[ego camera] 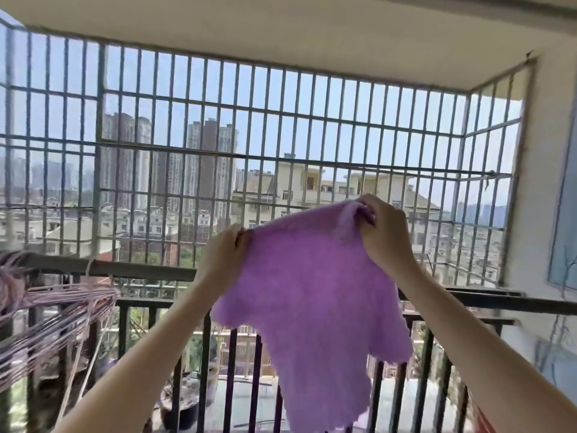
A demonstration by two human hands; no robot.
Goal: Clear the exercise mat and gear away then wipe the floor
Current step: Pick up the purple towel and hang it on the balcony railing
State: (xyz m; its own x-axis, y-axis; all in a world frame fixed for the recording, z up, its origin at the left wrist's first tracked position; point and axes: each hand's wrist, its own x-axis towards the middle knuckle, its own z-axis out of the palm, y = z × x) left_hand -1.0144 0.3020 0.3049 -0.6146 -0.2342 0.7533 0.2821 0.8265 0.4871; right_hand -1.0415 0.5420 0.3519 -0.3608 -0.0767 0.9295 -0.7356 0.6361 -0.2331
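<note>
A fluffy purple cloth hangs spread out in front of me on a balcony. My left hand pinches its upper left corner. My right hand grips the bunched upper right corner, a little higher than the left. The cloth's lower edge dangles free in front of the dark railing. No exercise mat or gear shows in this view.
A metal security grille closes the balcony ahead, with city buildings beyond. A mop head of pinkish strings lies over the railing at left. A white wall stands close on the right. A dark pot sits low behind the railing bars.
</note>
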